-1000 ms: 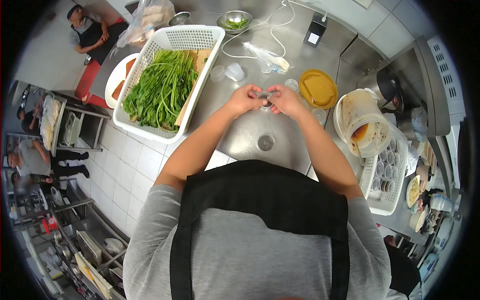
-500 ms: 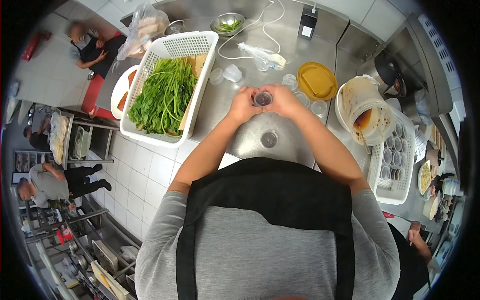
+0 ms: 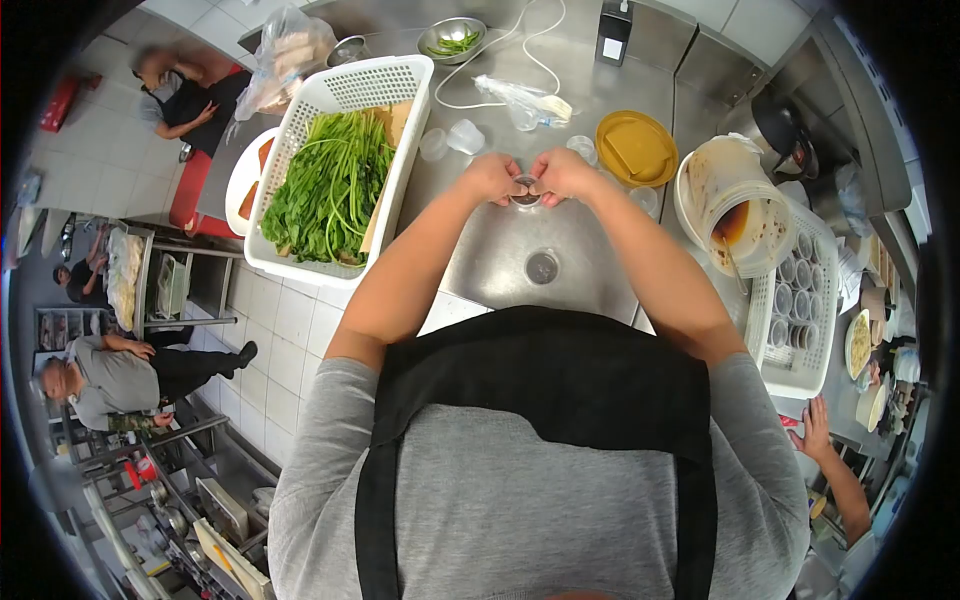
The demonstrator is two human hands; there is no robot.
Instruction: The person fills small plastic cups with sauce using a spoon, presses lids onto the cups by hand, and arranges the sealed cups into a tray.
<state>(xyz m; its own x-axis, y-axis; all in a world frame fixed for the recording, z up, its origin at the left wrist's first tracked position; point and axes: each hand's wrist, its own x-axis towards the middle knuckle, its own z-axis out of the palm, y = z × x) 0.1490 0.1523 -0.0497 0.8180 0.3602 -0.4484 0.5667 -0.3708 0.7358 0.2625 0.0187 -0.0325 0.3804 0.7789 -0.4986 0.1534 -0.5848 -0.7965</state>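
Above the steel counter (image 3: 480, 255) I hold a small clear plastic cup (image 3: 525, 194) with dark contents between both hands. The fingers of my left hand (image 3: 492, 180) pinch its rim from the left. My right hand (image 3: 563, 175) grips the opposite side, thumb and fingertips at the rim. Whether a lid lies under the fingertips, I cannot tell. Closer to my body stands a second small cup (image 3: 542, 266) with dark contents. Clear pieces of plastic, a cup (image 3: 465, 136) and a round one (image 3: 433, 145), lie left of my hands; another clear cup (image 3: 582, 149) is just beyond my right hand.
A white basket (image 3: 405, 150) of leafy greens (image 3: 330, 190) stands left. On the right are a yellow-brown lid (image 3: 636, 148), a stained bucket (image 3: 735, 165) with brown sauce, and a white basket (image 3: 825, 365) holding several cups. Another person's hand (image 3: 816, 428) is at lower right.
My hands have shifted slightly away from my body, and their fingers have gone from wrapping the cup to pinching its rim. At lower right, another person's hand now lies spread.
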